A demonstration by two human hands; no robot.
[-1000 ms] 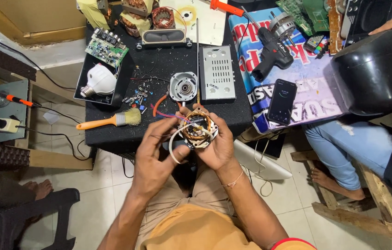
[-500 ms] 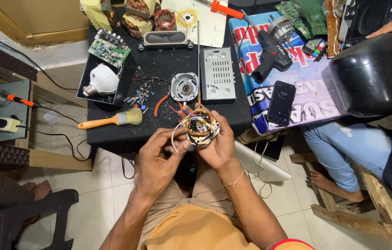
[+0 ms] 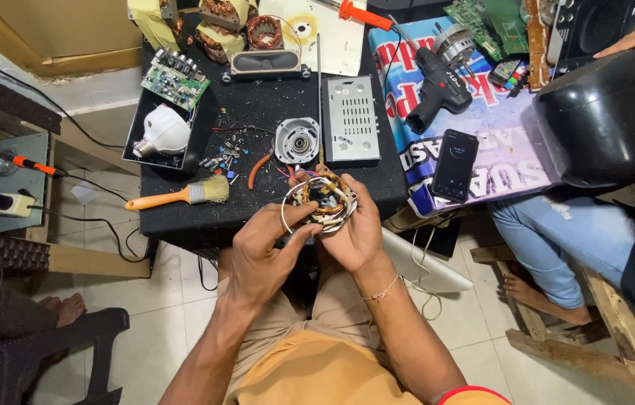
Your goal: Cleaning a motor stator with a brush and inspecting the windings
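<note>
Both hands on the stator — right hand cups it from the right, left hand pinches its white wire loop at the left edge. Held just off the near edge of the desk, brush to the left, motor cap just beyond.

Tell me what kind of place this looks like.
Probably a small electronics repair workshop. Both hands hold a wound motor stator over a black worktable scattered with a green circuit board, a brush and a black drill.
</note>
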